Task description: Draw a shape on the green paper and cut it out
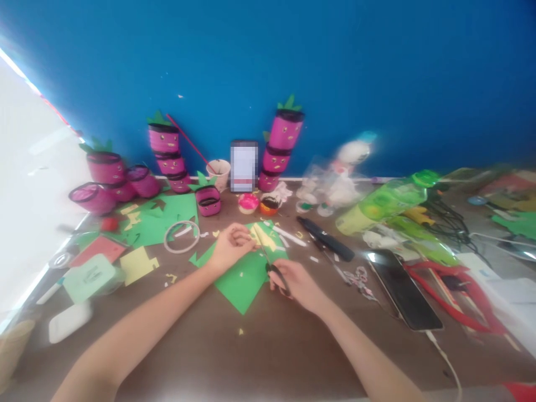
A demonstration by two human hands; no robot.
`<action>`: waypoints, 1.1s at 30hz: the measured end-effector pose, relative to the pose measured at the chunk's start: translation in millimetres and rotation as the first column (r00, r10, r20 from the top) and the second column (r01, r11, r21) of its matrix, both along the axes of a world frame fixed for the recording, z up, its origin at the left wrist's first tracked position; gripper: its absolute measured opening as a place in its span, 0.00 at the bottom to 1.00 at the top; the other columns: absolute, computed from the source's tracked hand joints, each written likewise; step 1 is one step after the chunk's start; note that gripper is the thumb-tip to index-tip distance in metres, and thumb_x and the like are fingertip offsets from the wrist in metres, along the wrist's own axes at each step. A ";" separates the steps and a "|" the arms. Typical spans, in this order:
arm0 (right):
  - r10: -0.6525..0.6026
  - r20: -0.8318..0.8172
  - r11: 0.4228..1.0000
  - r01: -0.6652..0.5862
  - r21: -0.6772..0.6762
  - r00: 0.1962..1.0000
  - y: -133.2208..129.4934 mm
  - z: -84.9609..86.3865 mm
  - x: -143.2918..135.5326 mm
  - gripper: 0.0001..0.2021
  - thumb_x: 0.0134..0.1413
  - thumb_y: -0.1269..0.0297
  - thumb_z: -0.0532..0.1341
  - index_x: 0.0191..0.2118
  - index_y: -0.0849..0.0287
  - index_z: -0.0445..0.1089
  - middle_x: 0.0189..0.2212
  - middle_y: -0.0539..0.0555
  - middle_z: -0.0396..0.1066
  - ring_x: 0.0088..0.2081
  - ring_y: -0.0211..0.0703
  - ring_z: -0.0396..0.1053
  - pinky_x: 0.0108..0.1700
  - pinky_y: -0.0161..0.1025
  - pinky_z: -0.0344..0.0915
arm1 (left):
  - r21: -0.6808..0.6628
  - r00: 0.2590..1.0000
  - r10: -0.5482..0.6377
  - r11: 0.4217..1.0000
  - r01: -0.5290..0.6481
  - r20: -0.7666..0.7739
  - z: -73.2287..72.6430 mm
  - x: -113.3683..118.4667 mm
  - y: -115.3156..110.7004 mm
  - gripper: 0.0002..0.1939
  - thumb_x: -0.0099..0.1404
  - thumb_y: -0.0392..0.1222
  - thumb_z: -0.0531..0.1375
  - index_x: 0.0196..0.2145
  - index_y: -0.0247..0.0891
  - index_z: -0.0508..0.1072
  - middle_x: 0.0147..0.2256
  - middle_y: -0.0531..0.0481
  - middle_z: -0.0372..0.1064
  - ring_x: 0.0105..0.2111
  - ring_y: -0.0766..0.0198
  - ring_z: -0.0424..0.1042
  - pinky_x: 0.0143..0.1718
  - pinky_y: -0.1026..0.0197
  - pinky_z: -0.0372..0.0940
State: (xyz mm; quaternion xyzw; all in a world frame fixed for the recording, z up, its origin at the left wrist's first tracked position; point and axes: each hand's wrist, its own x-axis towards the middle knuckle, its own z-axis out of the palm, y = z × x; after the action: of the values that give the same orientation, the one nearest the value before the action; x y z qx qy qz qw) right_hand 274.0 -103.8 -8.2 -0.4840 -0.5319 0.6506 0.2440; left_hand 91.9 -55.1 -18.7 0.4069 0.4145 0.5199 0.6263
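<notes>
My right hand (299,282) is closed round the dark handles of a pair of scissors (278,278), whose blades point up and to the left. The blades reach toward a piece of yellow paper (267,239), and I cannot tell whether they are touching it. With fingertips pinched, my left hand (234,244) holds the left edge of that yellow paper. Beneath both hands lies a sheet of green paper (240,287), one corner toward me, with small yellow scraps on it.
Pink cup figures with green paper leaves (278,148) stand along the blue wall, beside a propped phone (244,167). Rolls and paper pads (92,277) lie left. At right are a black pen-like tool (326,239), green bottle (383,204), black phone (405,289) and red-handled item (460,296).
</notes>
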 end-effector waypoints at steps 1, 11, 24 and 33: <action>-0.003 0.001 1.000 0.003 -0.002 1.000 0.2 -0.1 -0.1 0.20 0.44 0.46 0.61 0.25 0.59 0.57 0.18 0.47 0.64 0.17 0.29 0.55 0.16 0.29 0.42 | 0.003 1.000 0.000 1.000 0.000 0.005 0.7 0.0 -0.2 0.19 0.44 0.41 0.68 0.30 0.36 0.63 0.21 0.56 0.68 0.23 0.66 0.73 0.27 0.64 0.69; 0.002 0.033 1.000 -0.001 -0.025 0.999 2.0 2.8 0.0 0.20 0.43 0.45 0.60 0.26 0.59 0.58 0.18 0.47 0.63 0.17 0.30 0.56 0.16 0.29 0.42 | -0.007 1.000 -0.019 1.000 0.019 0.024 4.3 -1.7 -0.8 0.20 0.44 0.40 0.68 0.30 0.37 0.62 0.21 0.55 0.70 0.23 0.65 0.73 0.26 0.64 0.69; 0.012 -0.026 1.000 -0.011 0.020 1.000 1.8 0.0 0.9 0.19 0.42 0.47 0.62 0.25 0.58 0.57 0.16 0.46 0.61 0.23 0.37 0.63 0.23 0.33 0.54 | -0.021 0.999 -0.016 1.000 0.017 0.034 2.9 -1.2 -0.8 0.20 0.44 0.41 0.68 0.30 0.37 0.61 0.21 0.55 0.70 0.24 0.64 0.74 0.27 0.63 0.70; 0.030 -0.025 0.998 -0.028 0.049 0.999 1.5 -0.5 1.4 0.19 0.45 0.48 0.61 0.25 0.58 0.56 0.16 0.45 0.59 0.24 0.37 0.63 0.25 0.34 0.55 | -0.013 0.999 -0.029 0.999 0.029 0.028 3.8 -1.7 -0.8 0.20 0.44 0.40 0.68 0.30 0.37 0.61 0.21 0.55 0.70 0.23 0.65 0.73 0.26 0.64 0.68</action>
State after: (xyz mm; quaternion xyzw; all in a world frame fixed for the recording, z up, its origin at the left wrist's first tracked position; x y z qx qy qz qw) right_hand 275.3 -102.3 -8.6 -0.4616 -0.5514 0.6471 0.2532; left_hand 90.1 -55.9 -14.9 0.4017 0.4034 0.5136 0.6420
